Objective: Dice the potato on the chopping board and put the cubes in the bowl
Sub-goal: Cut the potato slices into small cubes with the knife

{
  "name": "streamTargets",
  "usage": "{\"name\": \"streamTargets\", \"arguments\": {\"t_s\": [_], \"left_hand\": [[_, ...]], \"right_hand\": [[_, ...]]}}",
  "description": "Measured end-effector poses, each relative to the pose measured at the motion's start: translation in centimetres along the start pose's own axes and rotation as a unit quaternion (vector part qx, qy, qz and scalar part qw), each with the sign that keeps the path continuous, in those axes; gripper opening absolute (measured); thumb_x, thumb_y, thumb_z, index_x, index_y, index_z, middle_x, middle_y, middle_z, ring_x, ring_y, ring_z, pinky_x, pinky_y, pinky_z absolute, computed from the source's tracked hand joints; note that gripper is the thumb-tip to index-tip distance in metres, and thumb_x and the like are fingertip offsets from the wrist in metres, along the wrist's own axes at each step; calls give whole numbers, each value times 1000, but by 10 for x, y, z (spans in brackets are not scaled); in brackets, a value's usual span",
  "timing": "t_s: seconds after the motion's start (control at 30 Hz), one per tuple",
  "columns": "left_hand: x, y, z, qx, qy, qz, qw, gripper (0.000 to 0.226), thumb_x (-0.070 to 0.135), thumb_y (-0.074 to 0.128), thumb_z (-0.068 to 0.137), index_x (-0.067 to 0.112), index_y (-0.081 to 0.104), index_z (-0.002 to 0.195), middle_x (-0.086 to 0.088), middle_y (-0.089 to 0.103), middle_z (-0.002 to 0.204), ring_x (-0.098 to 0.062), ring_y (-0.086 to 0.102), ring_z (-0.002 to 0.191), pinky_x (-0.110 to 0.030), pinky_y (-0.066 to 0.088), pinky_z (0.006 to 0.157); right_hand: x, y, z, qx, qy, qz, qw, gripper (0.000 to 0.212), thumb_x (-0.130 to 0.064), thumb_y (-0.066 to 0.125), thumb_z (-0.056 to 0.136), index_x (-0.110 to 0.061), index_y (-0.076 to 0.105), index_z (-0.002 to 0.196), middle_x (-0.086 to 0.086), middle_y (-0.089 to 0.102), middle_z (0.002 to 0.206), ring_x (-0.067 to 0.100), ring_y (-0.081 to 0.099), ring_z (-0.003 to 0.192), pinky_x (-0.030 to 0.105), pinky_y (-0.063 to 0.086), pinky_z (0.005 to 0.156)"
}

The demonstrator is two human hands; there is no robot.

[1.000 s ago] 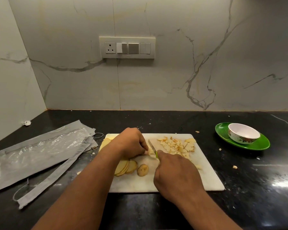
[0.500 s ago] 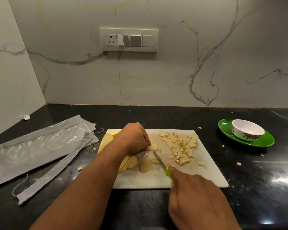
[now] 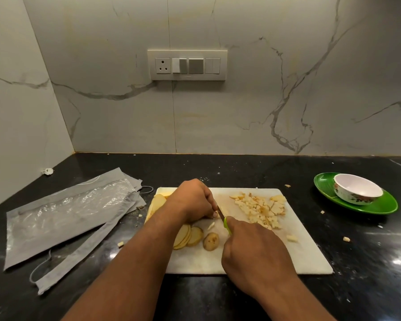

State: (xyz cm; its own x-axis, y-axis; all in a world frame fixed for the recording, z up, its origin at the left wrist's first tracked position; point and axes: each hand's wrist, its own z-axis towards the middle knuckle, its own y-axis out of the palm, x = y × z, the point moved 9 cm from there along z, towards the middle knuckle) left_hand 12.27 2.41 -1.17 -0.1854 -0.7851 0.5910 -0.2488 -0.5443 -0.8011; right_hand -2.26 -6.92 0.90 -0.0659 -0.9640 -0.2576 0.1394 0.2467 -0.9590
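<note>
A white chopping board (image 3: 306, 256) lies on the black counter. My left hand (image 3: 192, 200) curls over potato pieces at the board's middle, its fingertips at the knife blade. My right hand (image 3: 252, 253) grips a green-handled knife (image 3: 225, 222), whose blade points up-left against the left fingers. A pile of potato cubes (image 3: 259, 209) sits at the board's far right. Potato slices (image 3: 188, 236) and a skin-covered end piece (image 3: 210, 241) lie near the left wrist, and more slices (image 3: 157, 202) lie behind it. The white floral bowl (image 3: 357, 192), with nothing visible in it, stands on a green plate (image 3: 384, 205) at the right.
Grey and clear plastic packaging (image 3: 63, 212) lies spread on the counter to the left. Stray potato bits (image 3: 346, 239) are scattered on the counter beside the board. A switch panel (image 3: 187, 65) is on the marble wall behind.
My right hand pulled the knife back toward me and then brought it forward again to the left fingers. My left hand stayed over the potato pieces.
</note>
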Motion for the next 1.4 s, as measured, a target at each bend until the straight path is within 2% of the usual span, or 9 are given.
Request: {"name": "streamTargets", "arguments": {"t_s": [0.13,0.3,0.47,0.6,0.73,0.83,1.0,1.23,1.4], "left_hand": [[1,1,2,-2,1,6,1000,8,15,85,83,22,82,80,7,76,82,-9,69,85,-33,62,84],[4,0,-2,-6,31,22,999,10,16,83,86,26,82,85,8,75,88,-10,68,86,-31,61,86],[13,-5,-8,-11,74,65,995,18,19,81,89,29,81,103,11,74,104,-10,67,93,-25,57,84],[9,-5,-5,-21,67,74,995,30,20,86,84,29,79,112,10,72,113,-12,67,97,-24,57,84],[5,-2,-1,-21,62,67,996,22,21,86,84,25,82,105,8,76,103,-10,67,89,-20,54,78],[1,-3,2,-16,48,52,997,14,21,87,82,23,84,95,8,76,89,-9,69,82,-23,58,79],[0,-1,6,-12,23,47,999,9,21,87,82,21,83,90,6,76,84,-9,69,82,-25,58,78],[2,-1,5,-15,34,52,998,10,21,86,83,23,82,93,7,75,87,-9,68,83,-26,59,82],[1,-7,1,9,26,49,998,12,24,90,79,23,82,88,5,74,89,-10,66,83,-23,55,71]], "right_hand": [[8,5,-28,-45,11,0,999,54,-34,32,99,-37,26,153,-3,58,131,19,56,114,35,45,94],[13,-8,-51,-130,64,15,989,66,-40,41,97,-43,11,156,0,51,139,22,51,125,34,41,101],[8,-27,-41,-32,28,-3,999,54,-37,32,100,-38,23,153,-5,57,133,19,54,117,35,44,98],[0,-22,-16,14,12,-9,1000,52,-33,37,98,-33,33,150,-5,60,129,16,56,109,32,46,88],[-9,-13,2,8,4,-4,1000,49,-33,44,95,-31,42,145,-3,62,127,17,59,108,31,49,86],[-12,-8,6,-7,2,-4,1000,51,-34,46,96,-31,41,146,-3,60,130,17,58,110,30,49,87],[-6,3,-3,-14,-4,-16,1000,55,-31,37,98,-33,30,152,-3,60,127,17,58,108,31,44,82],[16,6,-43,-174,77,9,982,68,-40,40,99,-45,3,156,3,50,138,22,53,123,33,42,100],[9,-15,-37,-68,28,-7,997,57,-39,32,101,-41,14,156,-4,57,131,18,55,115,34,43,94]]}}
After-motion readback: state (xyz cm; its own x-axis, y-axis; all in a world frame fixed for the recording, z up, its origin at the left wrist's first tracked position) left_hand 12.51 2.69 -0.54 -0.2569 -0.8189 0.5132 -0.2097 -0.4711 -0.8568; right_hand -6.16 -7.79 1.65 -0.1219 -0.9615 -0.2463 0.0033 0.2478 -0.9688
